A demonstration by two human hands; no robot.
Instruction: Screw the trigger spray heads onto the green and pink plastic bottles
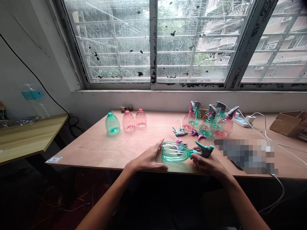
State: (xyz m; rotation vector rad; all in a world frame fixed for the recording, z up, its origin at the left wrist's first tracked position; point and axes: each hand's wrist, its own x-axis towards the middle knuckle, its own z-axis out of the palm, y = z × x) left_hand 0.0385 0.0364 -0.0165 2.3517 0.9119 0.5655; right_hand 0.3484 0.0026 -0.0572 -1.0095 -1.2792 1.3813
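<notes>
A green spray bottle [176, 152] lies on its side above the table's front edge, its base toward the left and its teal and black trigger head [203, 149] toward the right. My right hand [203, 163] is closed around the neck and trigger head. Around the base end, my left hand [150, 157] has its thumb and fingers spread apart; whether it touches the bottle I cannot tell. Just beyond the bottle lie loose trigger heads: a teal one [180, 131], a pink one [198, 134], and another partly hidden behind the bottle.
At the table's back left stand a green bottle without a head [112, 124] and two pink ones [129, 121]. Several bottles with trigger heads [208, 125] cluster at the back right. A power strip [242, 120], cables and a cardboard box [289, 124] sit farther right, near a blurred patch.
</notes>
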